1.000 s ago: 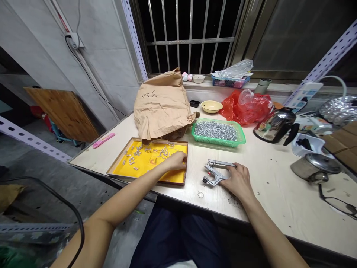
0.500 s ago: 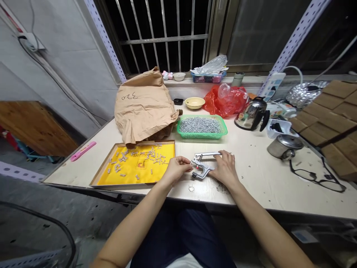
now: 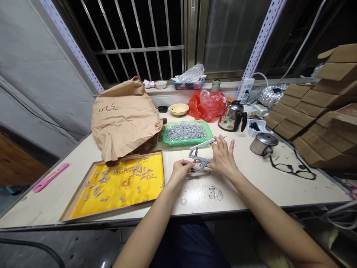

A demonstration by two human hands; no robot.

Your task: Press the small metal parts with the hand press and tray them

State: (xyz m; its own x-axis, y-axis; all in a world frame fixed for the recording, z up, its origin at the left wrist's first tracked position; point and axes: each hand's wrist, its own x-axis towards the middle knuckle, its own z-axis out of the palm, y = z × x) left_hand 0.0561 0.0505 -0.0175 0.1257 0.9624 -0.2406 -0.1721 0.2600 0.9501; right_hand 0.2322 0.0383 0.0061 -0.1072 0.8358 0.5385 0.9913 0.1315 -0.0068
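Note:
My right hand grips the handles of silver spring-loaded hand pliers, thumb on the lower handle and some fingers on the upper one. The handles are spread, and the jaws, with a small red part between them, point left. My left hand pinches thumb and finger together right at the jaws; what lies between those fingertips is too small to make out. Left of my left hand lies a shallow tray with a yellow lining, bearing scattered small metal pieces. Beyond the pliers stands a green basket filled with small silvery pieces.
A brown paper bag stands behind the tray, with a pink tool to its left. Toward the back are a yellow bowl, red plastic bag and kettle. Rightward sit a metal pot, glasses and cardboard boxes.
The view has turned to the right. The pliers' upper handle now slants upward, farther from the lower one, and my right fingers are more spread. My left fingertips have come closer to the jaws.

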